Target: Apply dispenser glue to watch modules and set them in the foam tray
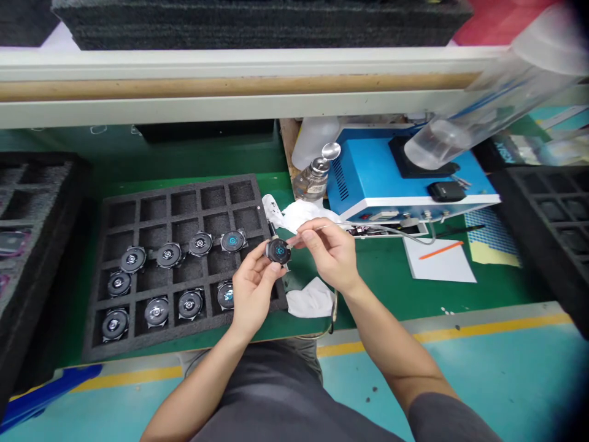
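Between its thumb and fingers, my left hand (257, 279) grips a round black watch body (278, 251) with a lit blue pattern on its face. My right hand (331, 252) pinches a thin pen-like tool (294, 240), its tip at the upper right edge of the watch body; I cannot tell whether they touch. A grey tube (391, 231) runs from near my right fingers to the blue box. To the left, a black foam tray (216, 196) holds several similar watch bodies (156, 311) in its compartments.
Behind my hands are white wipes (304, 215), a glass bottle (313, 179) with its metal lid up, and a blue machine (368, 166) carrying a clear cylinder (478, 110). Another wipe (311, 299) lies near the table edge. An orange stick (440, 250) rests on white paper (437, 270).
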The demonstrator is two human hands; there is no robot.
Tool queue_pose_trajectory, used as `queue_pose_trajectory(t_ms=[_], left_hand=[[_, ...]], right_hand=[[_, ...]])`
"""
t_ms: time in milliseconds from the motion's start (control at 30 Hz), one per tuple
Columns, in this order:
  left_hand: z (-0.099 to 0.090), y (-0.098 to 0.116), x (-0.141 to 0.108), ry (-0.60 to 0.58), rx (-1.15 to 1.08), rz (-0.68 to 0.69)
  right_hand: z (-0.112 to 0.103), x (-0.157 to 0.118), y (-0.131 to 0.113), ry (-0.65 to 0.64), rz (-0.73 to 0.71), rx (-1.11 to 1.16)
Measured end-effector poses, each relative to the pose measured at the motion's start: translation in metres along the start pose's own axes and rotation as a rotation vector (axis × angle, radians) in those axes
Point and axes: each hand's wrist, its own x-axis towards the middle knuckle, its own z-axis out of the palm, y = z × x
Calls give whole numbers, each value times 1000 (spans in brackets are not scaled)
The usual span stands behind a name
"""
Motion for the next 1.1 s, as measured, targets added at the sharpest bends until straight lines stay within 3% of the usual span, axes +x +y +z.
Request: queue_pose_trajectory(t_ms=[1100], left_hand=[[0, -1, 2, 1, -5, 9]], right_hand=[[0, 0, 4, -24, 7, 22]])
